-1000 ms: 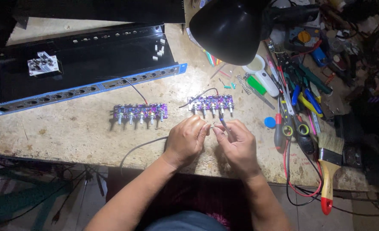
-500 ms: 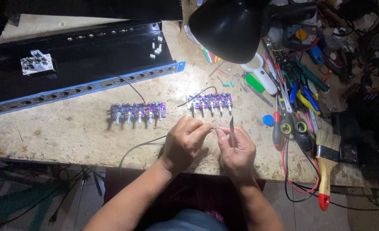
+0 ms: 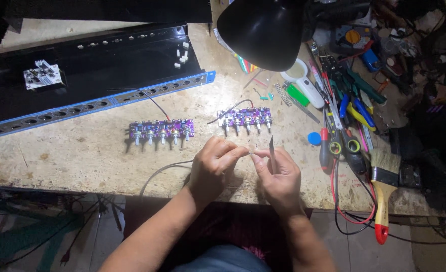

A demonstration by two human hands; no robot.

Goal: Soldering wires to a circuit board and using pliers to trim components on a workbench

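Take the black lamp shade (image 3: 263, 31) at the top of your view as your marker. Far to its left and a little below lies the long black chassis (image 3: 89, 63) with its blue front strip of holes, and a small white part (image 3: 42, 75) rests on its left end. Below and left of the lamp, a purple circuit board (image 3: 161, 129) with a row of knobs sits on the worn bench (image 3: 61, 156), with a red and black lead running up from it to the chassis. Straight below the lamp lies a second purple board (image 3: 245, 118), much like the first.

Your left hand (image 3: 214, 168) is further below the lamp, fingers curled and tips pressed together, pinching the end of a thin wire (image 3: 251, 150). Just beside it, your right hand (image 3: 279, 177) pinches the same wire from the other side and also grips slim tweezers (image 3: 271, 151) that point up toward the second board.

Right of the lamp and below it are pliers, screwdrivers (image 3: 325, 151) and a paint brush (image 3: 382, 194) with a red-tipped handle.
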